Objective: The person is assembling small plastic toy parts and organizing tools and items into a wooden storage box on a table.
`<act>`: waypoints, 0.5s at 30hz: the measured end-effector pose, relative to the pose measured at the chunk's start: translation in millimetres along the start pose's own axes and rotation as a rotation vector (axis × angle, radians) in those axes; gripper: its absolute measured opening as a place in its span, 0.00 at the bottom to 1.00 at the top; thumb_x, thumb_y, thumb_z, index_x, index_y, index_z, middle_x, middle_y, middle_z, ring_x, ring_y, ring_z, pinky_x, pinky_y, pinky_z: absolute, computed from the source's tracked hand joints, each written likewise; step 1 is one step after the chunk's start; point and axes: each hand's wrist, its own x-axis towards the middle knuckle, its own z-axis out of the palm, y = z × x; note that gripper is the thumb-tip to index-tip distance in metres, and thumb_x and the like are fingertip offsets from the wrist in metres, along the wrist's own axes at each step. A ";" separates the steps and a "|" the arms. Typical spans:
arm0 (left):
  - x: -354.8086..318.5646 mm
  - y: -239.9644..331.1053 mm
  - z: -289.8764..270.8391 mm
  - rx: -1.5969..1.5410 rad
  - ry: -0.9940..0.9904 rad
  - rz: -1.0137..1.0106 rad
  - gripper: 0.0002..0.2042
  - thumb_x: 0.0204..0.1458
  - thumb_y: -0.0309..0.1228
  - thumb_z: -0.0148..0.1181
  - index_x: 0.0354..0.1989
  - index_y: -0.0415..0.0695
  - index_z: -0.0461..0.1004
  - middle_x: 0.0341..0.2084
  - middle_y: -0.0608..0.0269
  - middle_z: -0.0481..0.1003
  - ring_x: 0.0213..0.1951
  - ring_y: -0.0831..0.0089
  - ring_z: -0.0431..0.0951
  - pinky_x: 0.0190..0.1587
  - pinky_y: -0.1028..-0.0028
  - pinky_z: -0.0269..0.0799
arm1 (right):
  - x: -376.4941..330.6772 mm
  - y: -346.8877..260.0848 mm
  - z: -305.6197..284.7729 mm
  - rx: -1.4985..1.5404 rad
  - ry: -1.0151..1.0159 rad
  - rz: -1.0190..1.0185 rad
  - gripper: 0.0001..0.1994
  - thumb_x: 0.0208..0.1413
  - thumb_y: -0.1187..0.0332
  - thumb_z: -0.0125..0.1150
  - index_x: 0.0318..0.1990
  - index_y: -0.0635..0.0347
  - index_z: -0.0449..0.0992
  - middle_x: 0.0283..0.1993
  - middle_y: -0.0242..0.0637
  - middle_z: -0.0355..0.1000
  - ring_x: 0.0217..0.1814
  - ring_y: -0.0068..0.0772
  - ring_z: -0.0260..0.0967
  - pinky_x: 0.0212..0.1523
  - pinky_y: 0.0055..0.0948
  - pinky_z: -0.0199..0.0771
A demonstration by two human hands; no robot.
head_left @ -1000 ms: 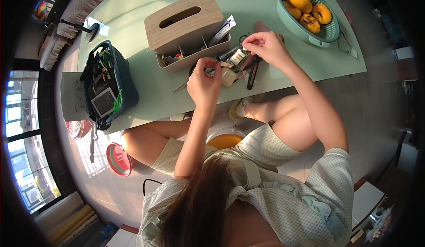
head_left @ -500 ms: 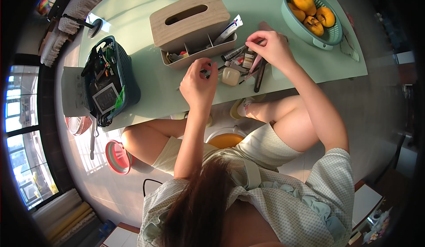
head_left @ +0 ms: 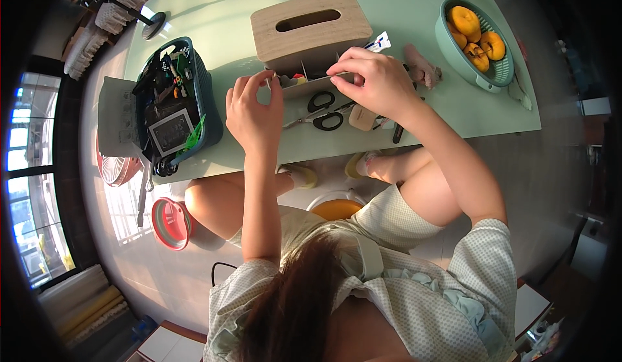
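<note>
A wooden-topped tissue box [head_left: 311, 30] with a grey divided organizer tray [head_left: 304, 88] along its front stands on the table. My left hand [head_left: 254, 110] is closed in a pinch, fingertips at the tray's left front corner. My right hand [head_left: 377, 84] also pinches, over the tray's right part, hiding some of it. What either pinch holds cannot be made out. Black-handled scissors [head_left: 329, 121] lie in front of the tray. Beside them rests a beige rounded case [head_left: 361, 117], with slim items partly under my right hand. A white tube [head_left: 378, 43] sticks out behind that hand.
To the left stands a blue basket [head_left: 210, 103] full of tools and cables, beside a pale open box [head_left: 118, 119]. A green colander [head_left: 490, 84] of orange fruit [head_left: 465, 20] sits at the far right. A pinkish object [head_left: 422, 67] lies near it.
My left hand has come to the tray's left corner, uncovering the scissors. My right hand has moved left from the loose items to the tray. The whole view has shifted somewhat.
</note>
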 end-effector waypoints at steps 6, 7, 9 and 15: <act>10.3 -11.1 -3.2 0.160 -0.158 -0.076 0.05 0.46 0.36 0.65 0.30 0.54 0.82 0.25 0.71 0.72 0.33 0.70 0.73 0.32 0.70 0.71 | 22.1 -15.3 21.6 0.027 -0.086 0.001 0.07 0.52 0.66 0.60 0.38 0.52 0.81 0.38 0.27 0.76 0.27 0.31 0.72 0.30 0.29 0.72; 12.0 -11.1 -3.5 0.159 -0.155 -0.081 0.05 0.46 0.36 0.65 0.30 0.54 0.82 0.25 0.71 0.72 0.33 0.70 0.73 0.32 0.70 0.71 | 24.5 -16.4 23.8 0.025 -0.089 -0.003 0.07 0.52 0.66 0.60 0.38 0.52 0.81 0.38 0.27 0.76 0.27 0.31 0.72 0.30 0.29 0.72; 14.8 -10.5 -3.8 0.190 -0.159 -0.036 0.05 0.44 0.36 0.66 0.29 0.54 0.83 0.25 0.70 0.73 0.33 0.69 0.73 0.32 0.70 0.71 | 28.9 -19.9 26.2 0.040 -0.132 0.044 0.08 0.52 0.64 0.59 0.36 0.53 0.82 0.39 0.30 0.77 0.32 0.36 0.75 0.35 0.33 0.75; 26.3 -11.4 3.6 0.169 -0.279 -0.121 0.05 0.42 0.36 0.66 0.28 0.53 0.83 0.27 0.67 0.79 0.31 0.64 0.79 0.32 0.68 0.73 | 51.1 -33.0 31.0 -0.094 -0.223 0.137 0.07 0.49 0.66 0.61 0.35 0.50 0.82 0.29 0.33 0.77 0.29 0.36 0.75 0.32 0.34 0.74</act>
